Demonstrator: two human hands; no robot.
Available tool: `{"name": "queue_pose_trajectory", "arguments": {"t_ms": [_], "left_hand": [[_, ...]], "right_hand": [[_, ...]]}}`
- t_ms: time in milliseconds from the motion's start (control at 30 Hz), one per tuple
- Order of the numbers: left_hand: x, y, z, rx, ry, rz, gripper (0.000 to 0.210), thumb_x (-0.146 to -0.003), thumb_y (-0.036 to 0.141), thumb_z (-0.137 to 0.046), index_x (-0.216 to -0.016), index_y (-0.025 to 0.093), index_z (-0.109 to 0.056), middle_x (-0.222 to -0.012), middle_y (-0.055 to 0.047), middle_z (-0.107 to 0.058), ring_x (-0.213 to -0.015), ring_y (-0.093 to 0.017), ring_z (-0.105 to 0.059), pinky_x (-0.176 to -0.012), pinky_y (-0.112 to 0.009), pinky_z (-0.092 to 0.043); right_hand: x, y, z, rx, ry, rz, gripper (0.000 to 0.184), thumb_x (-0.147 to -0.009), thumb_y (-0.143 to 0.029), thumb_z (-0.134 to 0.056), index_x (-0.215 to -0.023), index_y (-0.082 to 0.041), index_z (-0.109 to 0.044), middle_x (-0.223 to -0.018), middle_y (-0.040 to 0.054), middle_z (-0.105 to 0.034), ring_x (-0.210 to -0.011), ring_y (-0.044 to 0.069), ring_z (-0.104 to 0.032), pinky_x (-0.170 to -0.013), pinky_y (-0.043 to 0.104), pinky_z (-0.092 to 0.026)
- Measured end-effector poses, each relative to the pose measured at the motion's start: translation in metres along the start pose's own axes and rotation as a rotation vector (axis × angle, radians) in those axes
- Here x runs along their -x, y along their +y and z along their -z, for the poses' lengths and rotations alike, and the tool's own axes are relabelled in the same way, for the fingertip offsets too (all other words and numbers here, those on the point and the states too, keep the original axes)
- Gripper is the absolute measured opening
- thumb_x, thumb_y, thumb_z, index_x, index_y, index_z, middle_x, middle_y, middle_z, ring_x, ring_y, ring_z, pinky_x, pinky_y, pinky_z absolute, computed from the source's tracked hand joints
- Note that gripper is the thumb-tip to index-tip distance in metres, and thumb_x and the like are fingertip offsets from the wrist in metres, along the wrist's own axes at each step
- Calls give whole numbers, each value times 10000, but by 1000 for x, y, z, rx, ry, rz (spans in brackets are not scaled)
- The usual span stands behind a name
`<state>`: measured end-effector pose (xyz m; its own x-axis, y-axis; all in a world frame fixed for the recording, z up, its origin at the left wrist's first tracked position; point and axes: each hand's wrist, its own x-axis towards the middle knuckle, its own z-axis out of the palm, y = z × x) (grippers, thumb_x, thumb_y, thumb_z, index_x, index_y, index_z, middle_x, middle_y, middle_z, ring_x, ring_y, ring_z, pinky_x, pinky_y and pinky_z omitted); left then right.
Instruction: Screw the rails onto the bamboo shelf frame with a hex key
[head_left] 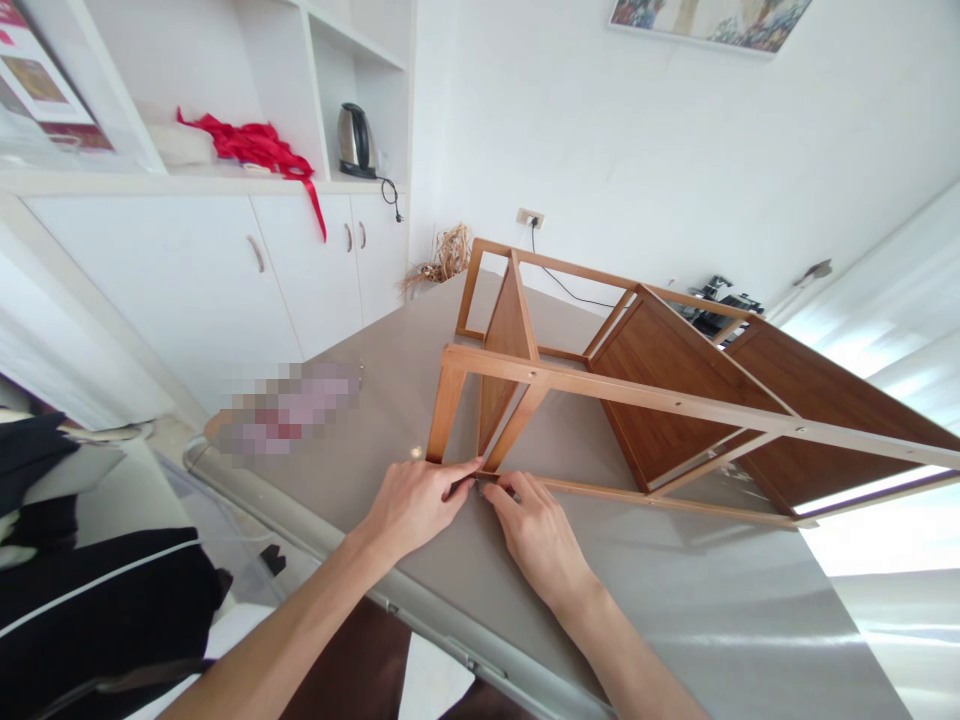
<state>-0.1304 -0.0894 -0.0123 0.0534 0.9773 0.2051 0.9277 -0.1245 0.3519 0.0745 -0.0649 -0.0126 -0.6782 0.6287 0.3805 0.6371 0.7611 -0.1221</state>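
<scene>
A wooden shelf rack lies on its side on the grey table, its panels standing between slatted rails. My left hand is closed at the near bottom rail, its index finger and thumb on the wood by a cross bar. Close beside it, my right hand is closed too, thumb and finger pinched together against the same rail. Between the two sets of fingertips there is something small and dark that I cannot make out. Screw heads show along the upper near rail.
A blurred pinkish packet lies at the table's left. Behind stand white cabinets holding a kettle and red ribbon. Dried stalks sit by the wall; dark clothing is at lower left.
</scene>
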Motion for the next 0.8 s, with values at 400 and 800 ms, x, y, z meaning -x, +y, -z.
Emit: {"name": "queue_pose_trajectory", "arguments": {"t_ms": [400, 800], "left_hand": [[-1, 1, -1, 4, -5, 4, 335, -977, 399, -547, -1276, 454, -689, -739, 28, -788, -680, -182, -735, -573, -267, -358], [-1, -1, -3, 2, -1, -1, 341, -986, 407, -522, -1283, 462, -682, -745, 27, -790, -682, -189, -738, -573, -266, -376]], "right_hand": [[-2, -6, 0, 73, 76, 66, 164, -985, -88, -561, -1078, -165, -673, -983, 71, -636, -854, 216, -553, -784, 354, -476], [-1, -11, 1, 73, 90, 113, 151, -989, -77, -545, -1056, -142, -663, -976, 89, -625, -872, 227, -540, -765, 357, -491]]}}
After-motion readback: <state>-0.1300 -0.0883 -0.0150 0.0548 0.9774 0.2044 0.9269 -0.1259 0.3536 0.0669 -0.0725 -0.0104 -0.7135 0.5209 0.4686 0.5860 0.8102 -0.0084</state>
